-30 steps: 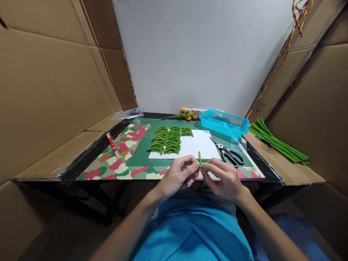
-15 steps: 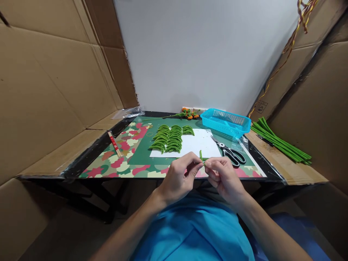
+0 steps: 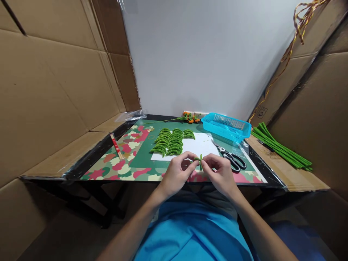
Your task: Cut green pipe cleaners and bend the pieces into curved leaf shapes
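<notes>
Above the table's front edge, my left hand and my right hand meet fingertip to fingertip. Both pinch one short green pipe cleaner piece, whose ends stick out between the fingers; its middle is partly hidden. Beyond them a white sheet of paper bears curved green leaf-shaped pipe cleaner pieces in three columns, the right column shorter. Scissors with black and white handles lie beside my right hand, blades pointing away to the left.
A blue plastic basket stands at the back right. Green pipe cleaners lie bundled on cardboard at the right, a dark pen-like tool beside them. Orange flowers lie at the back. Chopsticks in a red wrapper lie left.
My hands have turned the green piece, and a short end now points left as well as up. My right fingers have shifted their pinch. The whole view has tilted slightly upward.
</notes>
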Motion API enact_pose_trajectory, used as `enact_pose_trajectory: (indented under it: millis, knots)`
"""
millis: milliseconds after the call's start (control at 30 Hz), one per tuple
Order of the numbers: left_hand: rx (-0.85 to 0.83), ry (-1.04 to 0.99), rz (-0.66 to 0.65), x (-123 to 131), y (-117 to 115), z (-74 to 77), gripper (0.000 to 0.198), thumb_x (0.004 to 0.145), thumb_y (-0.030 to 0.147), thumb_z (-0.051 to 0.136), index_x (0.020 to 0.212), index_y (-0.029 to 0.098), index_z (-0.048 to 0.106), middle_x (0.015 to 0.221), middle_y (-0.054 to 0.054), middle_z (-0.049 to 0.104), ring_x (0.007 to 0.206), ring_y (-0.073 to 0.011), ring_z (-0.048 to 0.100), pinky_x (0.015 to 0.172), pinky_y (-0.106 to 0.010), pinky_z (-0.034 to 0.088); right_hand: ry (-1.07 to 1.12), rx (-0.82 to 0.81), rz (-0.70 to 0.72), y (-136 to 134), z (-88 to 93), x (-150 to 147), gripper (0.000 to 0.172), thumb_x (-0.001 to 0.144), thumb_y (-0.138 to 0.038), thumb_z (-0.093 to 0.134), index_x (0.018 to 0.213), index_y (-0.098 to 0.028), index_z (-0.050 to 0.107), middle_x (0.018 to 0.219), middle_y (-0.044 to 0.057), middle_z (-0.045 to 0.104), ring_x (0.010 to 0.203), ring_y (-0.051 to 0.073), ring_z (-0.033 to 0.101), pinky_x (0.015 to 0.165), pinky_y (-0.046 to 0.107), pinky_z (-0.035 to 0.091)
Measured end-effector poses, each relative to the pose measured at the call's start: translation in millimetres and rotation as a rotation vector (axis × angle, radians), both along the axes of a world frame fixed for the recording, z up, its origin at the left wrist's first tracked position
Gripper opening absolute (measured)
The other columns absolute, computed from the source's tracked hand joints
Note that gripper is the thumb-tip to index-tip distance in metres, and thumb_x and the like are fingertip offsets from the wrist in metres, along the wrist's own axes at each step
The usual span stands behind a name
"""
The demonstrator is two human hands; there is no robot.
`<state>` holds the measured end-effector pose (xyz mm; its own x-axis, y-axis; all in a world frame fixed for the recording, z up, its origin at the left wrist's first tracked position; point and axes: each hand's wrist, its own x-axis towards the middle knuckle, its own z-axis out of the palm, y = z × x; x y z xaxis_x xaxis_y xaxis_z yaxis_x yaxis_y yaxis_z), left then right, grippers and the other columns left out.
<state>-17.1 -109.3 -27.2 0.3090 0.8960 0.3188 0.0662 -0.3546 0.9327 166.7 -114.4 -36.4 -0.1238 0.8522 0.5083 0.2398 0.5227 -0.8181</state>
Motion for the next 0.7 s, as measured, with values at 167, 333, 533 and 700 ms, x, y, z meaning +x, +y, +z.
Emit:
enact_pose_trajectory:
  millis: [167, 333, 533, 700]
  knots:
    - [-0.048, -0.067, 0.008, -1.3, 2.6, -1.8, 0.027, 0.098, 0.044, 0.068, 0.101, 0.018, 0.064, 0.072, 0.003, 0.059, 0.054, -0.0096, 0.055, 0.049, -0.020, 0.044, 0.025, -0.025, 0.026, 2.0, -4.3, -0.2, 0.022, 0.098, -0.034, 0.064, 0.084, -0.018, 0.069, 0.072, 0.002, 0.065, 0.061, 0.014, 0.054, 0.057, 0.026, 0.043]
    - [0.041, 0.013, 0.057, -0.4, 3.0, -1.6, 0.023, 0.098, 0.040, 0.067, 0.099, 0.018, 0.064, 0.082, 0.001, 0.063, 0.060, -0.0101, 0.056, 0.053, -0.021, 0.043, 0.006, -0.008, 0.003, 0.7, -8.4, 0.3, 0.019, 0.099, -0.033, 0.063, 0.087, -0.019, 0.069, 0.074, 0.002, 0.066, 0.064, 0.015, 0.057, 0.060, 0.026, 0.046]
    - [0.184, 0.222, 0.154, 1.9, -2.8, 1.4, 0.011, 0.098, 0.028, 0.063, 0.093, 0.019, 0.064, 0.069, 0.005, 0.057, 0.059, -0.0104, 0.053, 0.058, -0.022, 0.040, -0.063, 0.100, -0.021, -2.4, -7.3, 0.7, 0.015, 0.097, -0.025, 0.064, 0.084, -0.019, 0.071, 0.071, 0.000, 0.062, 0.061, 0.014, 0.053, 0.059, 0.027, 0.041]
    - [0.343, 0.313, 0.194, 4.8, -5.9, -1.8, 0.010, 0.101, 0.023, 0.058, 0.093, 0.020, 0.061, 0.081, 0.003, 0.062, 0.064, -0.0101, 0.055, 0.065, -0.023, 0.044, -0.075, 0.185, -0.054, -4.8, -6.7, 0.3, 0.013, 0.095, -0.019, 0.065, 0.085, -0.018, 0.073, 0.069, 0.000, 0.060, 0.059, 0.013, 0.051, 0.058, 0.028, 0.038]
